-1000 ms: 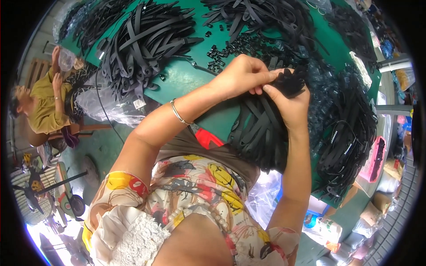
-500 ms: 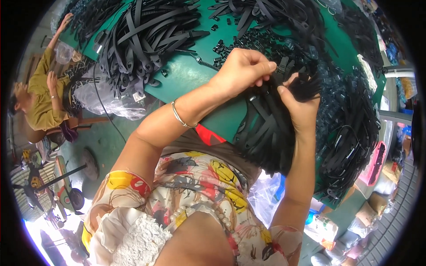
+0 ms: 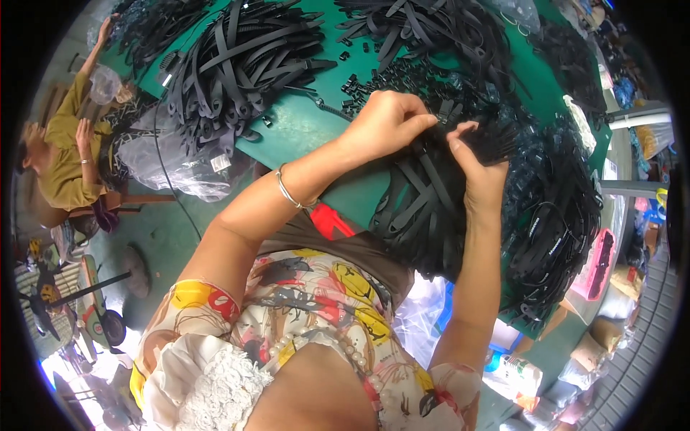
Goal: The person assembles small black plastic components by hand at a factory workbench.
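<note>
My left hand [image 3: 388,123] is closed in a pinch, thumb against fingers, above the green table. Whatever sits between its fingertips is dark and too small to make out. Just to its right, my right hand [image 3: 477,159] is wrapped around a bunch of black straps [image 3: 493,141], whose ends fan out past the fingers. Beneath both hands, a heap of black straps [image 3: 424,208] hangs over the table's near edge. Small black buckles [image 3: 392,85] lie scattered just beyond my left hand.
Piles of black straps lie at the far left [image 3: 241,68] and far middle [image 3: 431,25] of the green table [image 3: 287,126]. Bundled straps [image 3: 553,237] are at the right, near a pink tray [image 3: 600,266]. Another person [image 3: 72,154] sits at the left beside clear plastic sheeting [image 3: 162,161].
My left hand has shifted slightly down and its fingers have curled differently. My right hand keeps its grip on the straps. The whole view has shifted a little.
</note>
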Motion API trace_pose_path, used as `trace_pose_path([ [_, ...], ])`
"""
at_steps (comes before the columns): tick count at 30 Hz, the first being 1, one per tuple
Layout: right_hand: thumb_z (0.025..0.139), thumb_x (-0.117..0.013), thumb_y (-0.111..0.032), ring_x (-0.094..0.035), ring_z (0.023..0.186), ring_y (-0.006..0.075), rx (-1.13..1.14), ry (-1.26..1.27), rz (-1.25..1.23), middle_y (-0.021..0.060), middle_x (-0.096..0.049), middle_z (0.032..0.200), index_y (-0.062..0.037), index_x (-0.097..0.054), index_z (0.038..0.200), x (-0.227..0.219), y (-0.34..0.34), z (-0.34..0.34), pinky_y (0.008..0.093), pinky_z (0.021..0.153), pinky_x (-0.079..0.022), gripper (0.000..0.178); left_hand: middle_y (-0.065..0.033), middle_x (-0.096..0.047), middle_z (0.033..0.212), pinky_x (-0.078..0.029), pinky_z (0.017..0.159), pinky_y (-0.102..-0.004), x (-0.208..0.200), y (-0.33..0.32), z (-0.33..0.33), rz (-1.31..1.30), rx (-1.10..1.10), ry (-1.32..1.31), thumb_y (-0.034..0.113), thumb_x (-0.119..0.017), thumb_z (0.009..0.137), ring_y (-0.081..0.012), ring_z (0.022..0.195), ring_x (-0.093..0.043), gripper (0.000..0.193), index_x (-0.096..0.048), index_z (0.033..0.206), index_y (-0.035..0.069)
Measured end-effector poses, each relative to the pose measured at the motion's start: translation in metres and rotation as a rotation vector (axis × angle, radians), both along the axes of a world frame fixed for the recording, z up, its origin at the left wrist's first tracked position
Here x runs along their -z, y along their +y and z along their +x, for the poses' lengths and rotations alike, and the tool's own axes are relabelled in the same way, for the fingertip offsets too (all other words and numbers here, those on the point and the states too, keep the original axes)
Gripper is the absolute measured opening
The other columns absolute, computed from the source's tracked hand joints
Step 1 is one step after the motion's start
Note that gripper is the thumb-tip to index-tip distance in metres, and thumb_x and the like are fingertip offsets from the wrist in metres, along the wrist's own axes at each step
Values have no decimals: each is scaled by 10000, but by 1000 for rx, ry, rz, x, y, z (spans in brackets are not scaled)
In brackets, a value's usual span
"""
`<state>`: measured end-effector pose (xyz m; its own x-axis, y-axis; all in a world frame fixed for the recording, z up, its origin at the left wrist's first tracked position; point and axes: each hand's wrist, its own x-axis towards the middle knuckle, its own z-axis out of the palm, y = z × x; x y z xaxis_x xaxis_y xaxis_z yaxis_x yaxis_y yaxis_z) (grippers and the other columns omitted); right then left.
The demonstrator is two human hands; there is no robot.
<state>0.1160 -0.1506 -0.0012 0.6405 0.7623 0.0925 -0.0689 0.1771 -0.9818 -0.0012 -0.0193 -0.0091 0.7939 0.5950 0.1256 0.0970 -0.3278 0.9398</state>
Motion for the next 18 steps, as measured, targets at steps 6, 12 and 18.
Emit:
trace_pose_path([
  [6,746,-608,97,-604,823,138,27,2,55,39,-576,883,-7,-544,892,3,-1,-2,269,781,-475,190,-113,-640,740,-491,651,-356,-8,15,-13,355,-86,32,173,-649,750,-289,724,-628,156,-646,827,36],
  [12,749,-593,108,-611,802,159,2,-37,23,46,-571,882,-5,-540,890,3,-2,0,278,734,-497,188,-91,-621,829,-482,708,-357,-9,54,-52,528,-41,175,149,-664,705,-277,807,-605,173,-649,858,70],
  [18,746,-594,99,-608,798,153,1,-44,29,46,-572,889,1,-549,895,6,1,-2,279,727,-497,185,-106,-621,824,-481,733,-394,-16,48,-56,707,-34,410,143,-618,691,-292,841,-595,171,-658,844,76],
])
